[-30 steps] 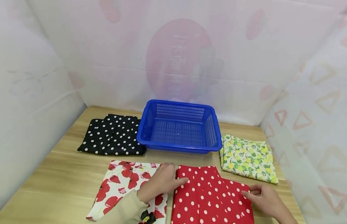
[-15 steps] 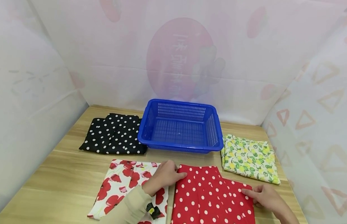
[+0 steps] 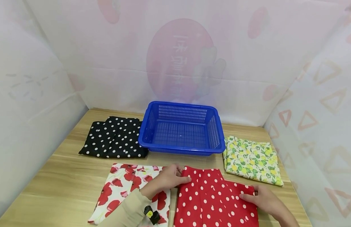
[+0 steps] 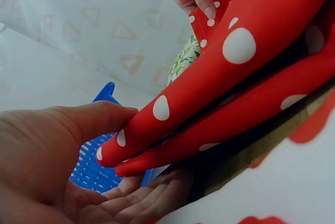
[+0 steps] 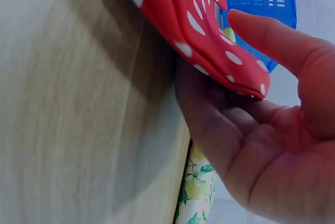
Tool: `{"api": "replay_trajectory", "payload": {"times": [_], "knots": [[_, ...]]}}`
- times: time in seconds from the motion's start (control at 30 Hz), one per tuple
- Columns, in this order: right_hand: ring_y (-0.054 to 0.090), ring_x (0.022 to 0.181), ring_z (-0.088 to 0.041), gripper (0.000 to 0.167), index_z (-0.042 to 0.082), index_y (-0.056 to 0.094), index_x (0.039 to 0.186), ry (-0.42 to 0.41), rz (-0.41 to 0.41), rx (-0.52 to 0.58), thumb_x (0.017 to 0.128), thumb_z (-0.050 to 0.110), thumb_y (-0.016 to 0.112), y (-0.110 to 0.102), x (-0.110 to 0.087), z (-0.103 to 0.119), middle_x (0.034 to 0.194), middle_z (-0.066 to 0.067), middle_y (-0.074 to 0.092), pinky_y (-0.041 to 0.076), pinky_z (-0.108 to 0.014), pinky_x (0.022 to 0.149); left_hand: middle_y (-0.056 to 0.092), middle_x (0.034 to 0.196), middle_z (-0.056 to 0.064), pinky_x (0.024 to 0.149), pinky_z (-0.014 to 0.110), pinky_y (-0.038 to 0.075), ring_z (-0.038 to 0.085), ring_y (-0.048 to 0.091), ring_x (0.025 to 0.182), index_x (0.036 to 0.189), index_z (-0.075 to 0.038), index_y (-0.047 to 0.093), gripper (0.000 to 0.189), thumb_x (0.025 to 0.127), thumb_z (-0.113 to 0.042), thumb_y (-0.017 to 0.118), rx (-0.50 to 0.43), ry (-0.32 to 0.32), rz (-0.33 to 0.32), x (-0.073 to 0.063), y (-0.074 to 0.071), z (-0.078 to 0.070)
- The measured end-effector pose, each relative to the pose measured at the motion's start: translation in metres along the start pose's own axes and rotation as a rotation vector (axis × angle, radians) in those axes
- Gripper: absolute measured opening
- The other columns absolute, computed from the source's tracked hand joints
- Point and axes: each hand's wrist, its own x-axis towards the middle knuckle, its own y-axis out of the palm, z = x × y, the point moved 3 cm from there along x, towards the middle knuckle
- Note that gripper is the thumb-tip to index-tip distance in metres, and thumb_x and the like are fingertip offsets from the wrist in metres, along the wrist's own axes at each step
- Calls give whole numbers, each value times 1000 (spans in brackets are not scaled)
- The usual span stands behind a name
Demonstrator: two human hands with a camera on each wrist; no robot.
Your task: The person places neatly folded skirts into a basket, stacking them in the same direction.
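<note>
Hands [image 3: 169, 178] grip red cloth [image 3: 212, 198]; wrist views alone show fingers [image 5: 209, 127] beneath.

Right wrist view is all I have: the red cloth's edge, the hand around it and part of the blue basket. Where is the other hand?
Observer: The left hand is at the far left corner of the red cloth, across from the right hand.
Operator: What lies beside it on that side?
Observer: The poppy cloth, partly hidden by the left sleeve.
Operator: And to the left of the basket?
Observer: The black cloth, which has white dots.
</note>
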Motion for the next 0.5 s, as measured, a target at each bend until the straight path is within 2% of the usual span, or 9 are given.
{"api": "replay_trajectory", "payload": {"times": [0.17, 0.33, 0.5], "knots": [[67, 88, -17, 47, -2, 68, 121, -13, 24, 66, 93, 33, 81, 2, -2, 4, 99, -5, 74, 60, -32, 75, 77, 87, 6, 68, 29, 53, 16, 68, 78, 115, -2, 54, 45, 91, -26, 83, -98, -9, 66, -1, 5, -2], [71, 88, -17, 46, -6, 66, 125, -47, 55, 112, 97, 28, 78, 2, -3, 2, 100, -5, 76, 63, -32, 77, 80, 90, 8, 72, 30, 62, 15, 75, 78, 120, 1, 57, 44, 92, -23, 82, -189, -39, 88, 0, 7, 2], [74, 87, -18, 48, -6, 66, 127, -56, 66, 139, 96, 29, 78, -1, -5, 2, 100, -4, 77, 64, -32, 78, 80, 84, 9, 67, 26, 59, 12, 72, 72, 117, 2, 62, 39, 92, -22, 82, -220, -41, 89, 2, 6, 3]]}}
